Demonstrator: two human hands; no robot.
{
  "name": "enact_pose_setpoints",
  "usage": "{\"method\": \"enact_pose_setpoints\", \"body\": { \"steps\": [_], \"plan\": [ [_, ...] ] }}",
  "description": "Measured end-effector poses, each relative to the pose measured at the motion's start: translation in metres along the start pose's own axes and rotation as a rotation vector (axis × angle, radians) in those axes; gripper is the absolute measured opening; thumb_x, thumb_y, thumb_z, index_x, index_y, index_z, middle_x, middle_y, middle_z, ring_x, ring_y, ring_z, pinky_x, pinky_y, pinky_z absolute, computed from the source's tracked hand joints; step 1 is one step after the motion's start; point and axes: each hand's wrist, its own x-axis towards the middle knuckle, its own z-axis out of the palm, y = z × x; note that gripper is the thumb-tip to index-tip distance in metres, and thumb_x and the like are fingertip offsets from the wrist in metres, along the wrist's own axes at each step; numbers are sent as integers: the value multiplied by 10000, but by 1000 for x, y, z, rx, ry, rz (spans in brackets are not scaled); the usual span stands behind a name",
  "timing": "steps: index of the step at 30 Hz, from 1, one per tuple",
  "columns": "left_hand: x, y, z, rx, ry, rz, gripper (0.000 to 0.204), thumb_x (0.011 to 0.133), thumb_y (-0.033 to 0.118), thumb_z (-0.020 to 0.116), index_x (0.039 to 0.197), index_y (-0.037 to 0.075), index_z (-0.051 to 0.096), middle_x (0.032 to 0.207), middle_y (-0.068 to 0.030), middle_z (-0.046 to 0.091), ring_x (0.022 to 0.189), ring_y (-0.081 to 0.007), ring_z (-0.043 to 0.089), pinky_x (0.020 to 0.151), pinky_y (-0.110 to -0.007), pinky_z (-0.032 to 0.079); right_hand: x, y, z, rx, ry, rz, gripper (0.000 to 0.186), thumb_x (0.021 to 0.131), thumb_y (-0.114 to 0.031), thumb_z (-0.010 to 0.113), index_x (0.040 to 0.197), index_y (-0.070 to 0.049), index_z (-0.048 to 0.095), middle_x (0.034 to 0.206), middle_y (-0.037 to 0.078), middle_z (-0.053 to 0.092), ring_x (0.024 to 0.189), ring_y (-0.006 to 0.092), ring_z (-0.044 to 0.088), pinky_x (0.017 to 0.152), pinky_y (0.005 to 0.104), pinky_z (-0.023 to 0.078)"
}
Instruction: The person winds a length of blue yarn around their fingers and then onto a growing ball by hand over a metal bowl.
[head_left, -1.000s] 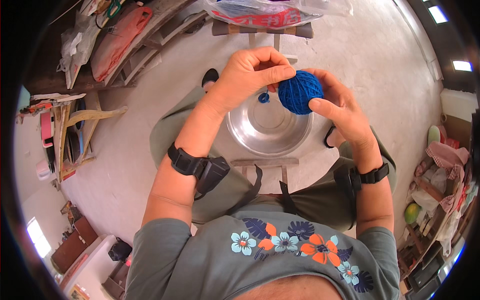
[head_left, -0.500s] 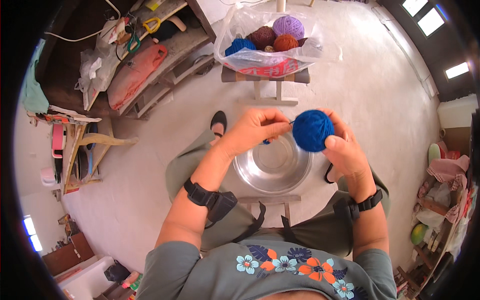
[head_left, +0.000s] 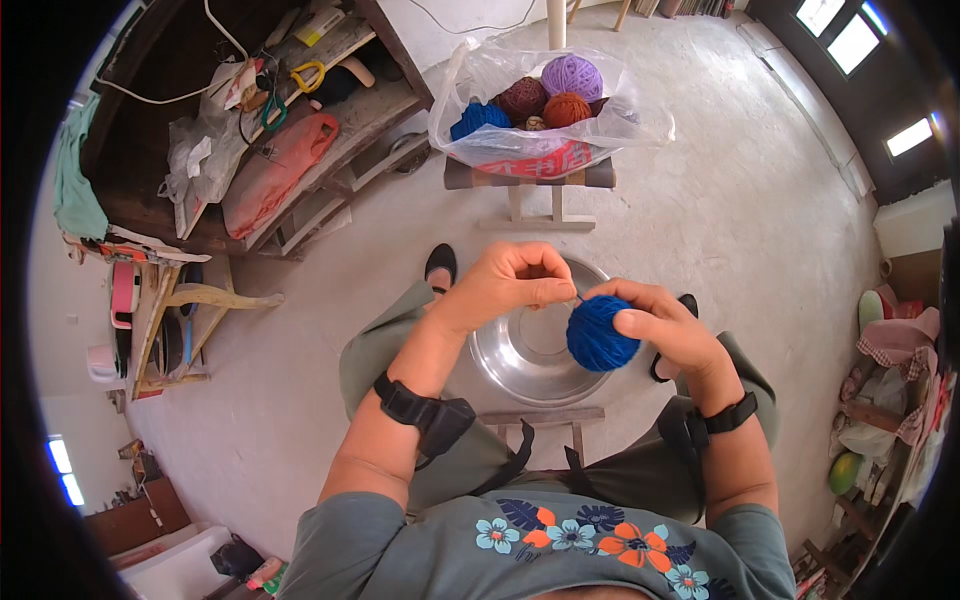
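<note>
A blue ball of yarn [head_left: 601, 334] sits in the fingers of my right hand [head_left: 668, 326], above the right side of a shiny metal basin [head_left: 505, 368]. My left hand [head_left: 514, 287] pinches a short length of blue yarn that runs to the top of the ball. Both hands are over the basin, close together, and they hide part of its rim. The basin is between my feet.
Ahead, a clear plastic bag [head_left: 455, 135] of several yarn balls rests on a small stool [head_left: 530, 177]. A cluttered wooden shelf [head_left: 375, 110] stands at the far left, a wooden frame [head_left: 225, 295] below it. Piled goods [head_left: 880, 400] line the right side.
My right hand has lowered the blue ball toward me and slightly left. The left hand has dropped a little, still pinching the strand. The whole view has shifted slightly.
</note>
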Motion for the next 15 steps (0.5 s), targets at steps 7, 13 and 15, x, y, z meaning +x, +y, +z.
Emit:
{"method": "enact_pose_setpoints", "body": {
  "steps": [7, 13, 15],
  "plan": [
    [7, -8, 9, 48, 11, -150, 151, 947, 141, 632, 966, 7, 699, 784, -24, 678, 674, -72, 606, 586, -210, 471, 10, 7, -7, 429, 144, -191, 670, 896, -354, 687, 1394, -18, 392, 1214, 121, 585, 1092, 170, 589, 908, 332, 498],
    [-4, 12, 10, 73, -286, -198, 132, 911, 100, 651, 943, -17, 701, 780, -31, 675, 645, -69, 588, 562, -217, 456, 11, 12, -2, -134, 335, -183, 647, 831, -237, 778, 1343, -22, 445, 1150, 94, 608, 1019, 140, 596, 882, 301, 493],
    [-7, 10, 4, -84, -140, -51, 107, 892, 88, 662, 910, -9, 703, 762, -22, 664, 644, -65, 578, 567, -214, 448, 8, 7, -1, -168, 149, -21, 570, 841, -263, 769, 1286, -9, 519, 1055, 58, 630, 952, 120, 595, 869, 283, 489]
  ]
}}
